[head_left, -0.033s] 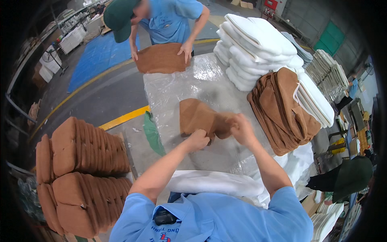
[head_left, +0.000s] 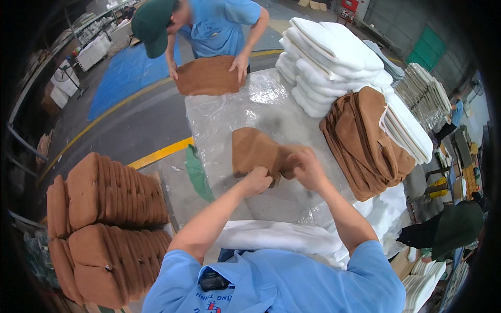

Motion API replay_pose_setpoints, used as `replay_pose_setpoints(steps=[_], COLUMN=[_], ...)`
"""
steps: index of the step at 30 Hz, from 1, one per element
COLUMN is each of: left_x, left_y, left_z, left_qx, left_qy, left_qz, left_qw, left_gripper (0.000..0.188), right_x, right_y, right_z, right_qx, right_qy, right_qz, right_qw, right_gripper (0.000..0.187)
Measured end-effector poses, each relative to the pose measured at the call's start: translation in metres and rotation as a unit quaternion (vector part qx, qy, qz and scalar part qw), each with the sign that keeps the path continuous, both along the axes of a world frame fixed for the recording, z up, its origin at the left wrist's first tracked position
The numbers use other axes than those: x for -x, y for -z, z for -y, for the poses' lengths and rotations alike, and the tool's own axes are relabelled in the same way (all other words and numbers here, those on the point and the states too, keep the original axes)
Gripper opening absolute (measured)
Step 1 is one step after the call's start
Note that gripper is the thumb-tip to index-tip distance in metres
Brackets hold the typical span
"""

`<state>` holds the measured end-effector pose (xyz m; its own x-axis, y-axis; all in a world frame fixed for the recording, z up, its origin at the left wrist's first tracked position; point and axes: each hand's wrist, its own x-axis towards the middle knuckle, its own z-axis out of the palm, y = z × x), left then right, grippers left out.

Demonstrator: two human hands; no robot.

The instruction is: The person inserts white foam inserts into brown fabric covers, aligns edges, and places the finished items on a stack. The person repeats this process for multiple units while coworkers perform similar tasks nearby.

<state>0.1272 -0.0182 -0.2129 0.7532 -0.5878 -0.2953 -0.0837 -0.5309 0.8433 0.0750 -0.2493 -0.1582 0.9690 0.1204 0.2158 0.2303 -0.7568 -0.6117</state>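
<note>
A brown fabric cover lies crumpled on the plastic-covered table in front of me. Its near edge is pinched in my left hand, whose fingers are closed. My right hand is at the cover's right end with fingers curled on the cloth, slightly smeared by motion; the exact grip there is partly hidden. Across the table a co-worker in a blue shirt and green cap holds a flat brown padded piece with both hands at the table's far edge.
Folded brown covers are piled at the table's right, beside a tall stack of white padding. Rows of brown cushions stand at the left. A white roll lies against my front, and a green scrap hangs at the left edge.
My right hand has moved slightly to the left, toward my left hand. The co-worker's head has shifted a little to the left; my left hand stays in place.
</note>
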Motion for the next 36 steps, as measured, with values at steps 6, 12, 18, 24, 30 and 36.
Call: replay_pose_setpoints(steps=[6, 12, 18, 24, 30, 36], left_x=[-0.01, -0.005, 0.005, 0.001, -0.019, -0.048], left_y=[-0.002, -0.023, -0.025, -0.002, 0.045, 0.05], left_z=[0.005, 0.035, 0.058, 0.06, 0.027, -0.026], left_qx=[0.146, 0.336, 0.291, 0.329, 0.065, 0.173], left_qy=[-0.017, 0.015, 0.067, -0.009, -0.122, -0.368], left_qz=[-0.084, -0.206, -0.238, -0.188, -0.128, 0.051], left_qw=[0.986, 0.919, 0.924, 0.925, 0.982, 0.912], left_gripper=[0.022, 0.021, 0.021, 0.031, 0.035, 0.039], right_x=[-0.002, -0.014, 0.007, -0.002, -0.02, -0.015], right_y=[-0.016, -0.014, -0.004, 0.008, -0.027, -0.076], right_z=[-0.02, 0.001, 0.002, -0.007, -0.002, 0.016], right_qx=[-0.106, -0.079, 0.038, -0.023, -0.1, -0.164], right_qy=[-0.015, -0.005, 0.029, 0.036, 0.091, 0.133], right_qz=[-0.093, -0.086, 0.01, 0.051, 0.044, 0.109], right_qw=[0.99, 0.993, 0.999, 0.998, 0.99, 0.971], right_gripper=[0.038, 0.055, 0.047, 0.024, 0.01, 0.006])
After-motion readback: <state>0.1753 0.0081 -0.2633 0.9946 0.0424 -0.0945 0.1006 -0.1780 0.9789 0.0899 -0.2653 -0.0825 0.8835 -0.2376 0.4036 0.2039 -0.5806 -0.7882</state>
